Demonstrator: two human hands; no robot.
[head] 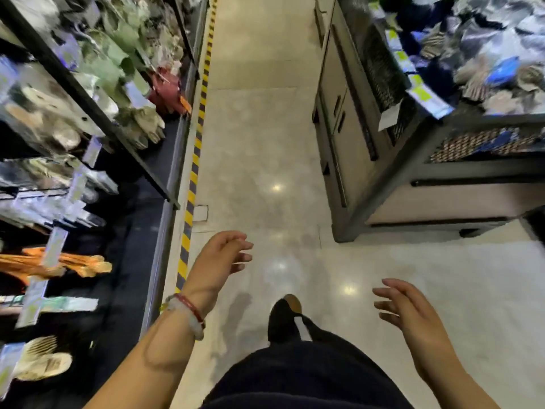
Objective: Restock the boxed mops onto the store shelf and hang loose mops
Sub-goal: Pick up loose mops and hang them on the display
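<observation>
No mop and no mop box shows in the head view. My left hand point(219, 256) hangs over the aisle floor with relaxed, loosely spread fingers and holds nothing; a red and white bracelet sits on its wrist. My right hand point(405, 309) is lower right, fingers relaxed and apart, also holding nothing. Both hands float above the pale tiled floor point(259, 143), apart from each other and from every shelf.
A dark store shelf point(165, 178) with hanging packaged goods lines the left, edged by yellow-black floor tape point(193, 178). A grey display unit point(383, 172) piled with packaged fabric items stands on the right. My dark-trousered leg and shoe point(284, 317) step forward between them.
</observation>
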